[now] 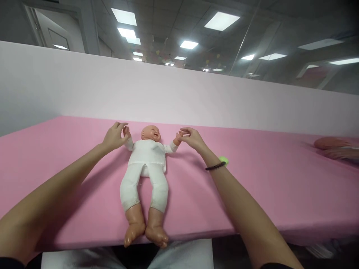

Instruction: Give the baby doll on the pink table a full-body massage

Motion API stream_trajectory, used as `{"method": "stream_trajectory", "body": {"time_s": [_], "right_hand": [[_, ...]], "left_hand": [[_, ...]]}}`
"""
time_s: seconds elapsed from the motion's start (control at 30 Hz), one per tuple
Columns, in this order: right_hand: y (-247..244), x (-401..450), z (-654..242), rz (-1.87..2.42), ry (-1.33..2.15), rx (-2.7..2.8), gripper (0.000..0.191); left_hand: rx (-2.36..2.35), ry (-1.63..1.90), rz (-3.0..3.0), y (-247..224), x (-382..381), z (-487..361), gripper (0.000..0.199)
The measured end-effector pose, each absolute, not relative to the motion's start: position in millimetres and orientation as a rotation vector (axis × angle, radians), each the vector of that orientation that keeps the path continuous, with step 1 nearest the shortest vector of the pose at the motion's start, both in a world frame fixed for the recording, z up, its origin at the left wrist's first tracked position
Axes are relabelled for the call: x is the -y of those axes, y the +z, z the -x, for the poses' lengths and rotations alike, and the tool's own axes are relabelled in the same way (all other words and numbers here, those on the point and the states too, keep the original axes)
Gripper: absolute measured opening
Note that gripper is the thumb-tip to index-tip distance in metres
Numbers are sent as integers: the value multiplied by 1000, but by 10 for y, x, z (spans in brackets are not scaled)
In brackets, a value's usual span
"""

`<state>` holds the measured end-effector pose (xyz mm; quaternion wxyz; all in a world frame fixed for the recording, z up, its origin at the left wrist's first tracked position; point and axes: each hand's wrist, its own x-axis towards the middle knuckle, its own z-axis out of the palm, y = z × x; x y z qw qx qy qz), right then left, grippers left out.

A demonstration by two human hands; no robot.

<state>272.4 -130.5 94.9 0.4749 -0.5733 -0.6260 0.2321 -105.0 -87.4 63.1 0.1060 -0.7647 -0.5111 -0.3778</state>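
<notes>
Your left hand (114, 137) is up at the doll's far left, thumb and fingers curled partly open around its small hand; whether they grip, I cannot tell. The doll (147, 160) lies face up on the pink table (266, 179), feet at the near edge. Right of the doll, your right hand (192, 138) has fingertips nearly closed at its other hand. Beyond that wrist sits a green thing (223, 160), partly hidden.

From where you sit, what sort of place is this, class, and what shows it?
Probably an indoor training or practice room: a baby doll lies on a padded-looking pink surface, with a white partition behind and ceiling lights overhead.
</notes>
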Motion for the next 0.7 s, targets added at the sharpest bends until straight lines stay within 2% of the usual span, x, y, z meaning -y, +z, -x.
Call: {"method": "stream_trajectory", "body": {"time_s": [0.1,0.33,0.47,0.7], "right_hand": [[837,1675,-2744,1433,474,1677,46],[295,2197,-2619,1532,148,1955,12],[33,2268,-2605,1577,121,2036,12],[84,2249,-2651,1601,218,2001,11]], "left_hand": [[1371,-921,2215,588,1208,1125,32],[1234,-369,2457,402,1697,1136,7],[1362,-165,2740,338,1749,1162,6],[1598,-339,2854,363,1700,1267,16]]}}
